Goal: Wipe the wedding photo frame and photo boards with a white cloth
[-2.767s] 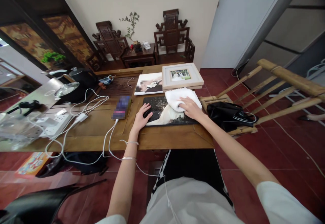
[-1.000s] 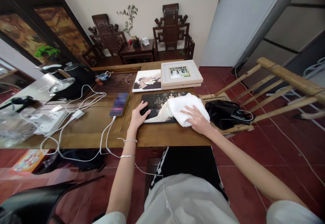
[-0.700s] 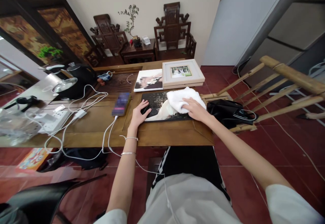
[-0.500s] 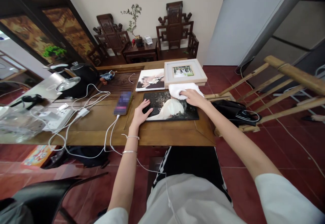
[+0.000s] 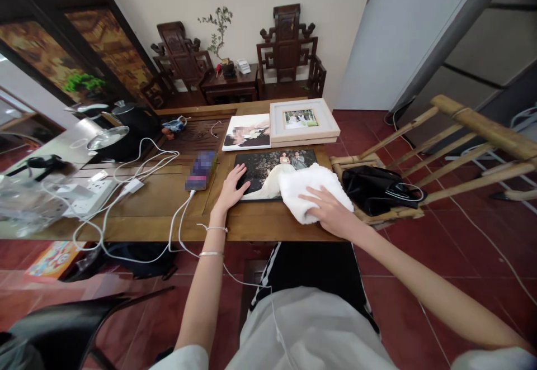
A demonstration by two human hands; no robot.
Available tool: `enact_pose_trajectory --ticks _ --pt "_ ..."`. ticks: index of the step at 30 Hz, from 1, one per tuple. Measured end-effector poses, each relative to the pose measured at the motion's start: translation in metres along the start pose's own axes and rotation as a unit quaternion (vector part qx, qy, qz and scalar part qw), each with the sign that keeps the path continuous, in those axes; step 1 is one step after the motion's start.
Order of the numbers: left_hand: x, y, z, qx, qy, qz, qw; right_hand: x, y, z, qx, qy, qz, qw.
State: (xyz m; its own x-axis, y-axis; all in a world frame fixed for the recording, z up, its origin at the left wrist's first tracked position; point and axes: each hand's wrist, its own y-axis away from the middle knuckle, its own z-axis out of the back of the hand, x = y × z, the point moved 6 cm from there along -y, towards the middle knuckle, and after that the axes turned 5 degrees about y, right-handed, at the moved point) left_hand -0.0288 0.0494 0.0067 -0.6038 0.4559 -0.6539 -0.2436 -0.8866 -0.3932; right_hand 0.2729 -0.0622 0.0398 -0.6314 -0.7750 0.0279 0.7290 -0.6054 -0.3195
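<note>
A dark wedding photo panel point(image 5: 260, 167) lies flat on the wooden table point(image 5: 260, 222), showing a couple and a long white gown. My left hand point(image 5: 232, 188) rests open on its left edge, fingers apart. Over the panel's lower right corner and the table beside it spreads a white towel point(image 5: 298, 186). My right hand point(image 5: 333, 213) grips this towel from above, with some of the fingers pressed into the cloth. The towel hides that corner of the panel.
Behind the panel are a white-edged photo print point(image 5: 246, 132) and a pale framed photo point(image 5: 304, 138). Left of it lies a phone point(image 5: 201, 170) on a white cable. A power strip point(image 5: 89, 198) and kettle point(image 5: 131, 118) stand farther left. A bamboo chair point(image 5: 474, 121) holds a black bag point(image 5: 369, 188).
My right hand has drawn the towel from the panel's top right toward me, down to its lower right corner. The towel is spread wider, and the couple's upper bodies show. My left hand stays put.
</note>
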Motion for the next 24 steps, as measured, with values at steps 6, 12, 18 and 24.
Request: enact_pose_trajectory --ticks 6,12,18,24 --pt "-0.001 -0.001 0.005 0.01 0.007 -0.002 1.0 -0.009 -0.011 0.004 -0.004 -0.014 0.011 1.0" --pt "-0.005 -0.008 0.011 0.003 0.017 -0.001 1.0 -0.07 -0.063 -0.006 0.0 -0.004 -0.028 1.0" --pt "-0.003 -0.016 0.009 -0.007 0.058 0.014 0.998 -0.102 -0.105 -0.009 0.014 0.004 -0.059 0.998" --pt "0.006 -0.022 0.006 -0.02 0.07 0.024 0.997 -0.097 -0.097 -0.014 0.002 0.001 -0.061 0.998"
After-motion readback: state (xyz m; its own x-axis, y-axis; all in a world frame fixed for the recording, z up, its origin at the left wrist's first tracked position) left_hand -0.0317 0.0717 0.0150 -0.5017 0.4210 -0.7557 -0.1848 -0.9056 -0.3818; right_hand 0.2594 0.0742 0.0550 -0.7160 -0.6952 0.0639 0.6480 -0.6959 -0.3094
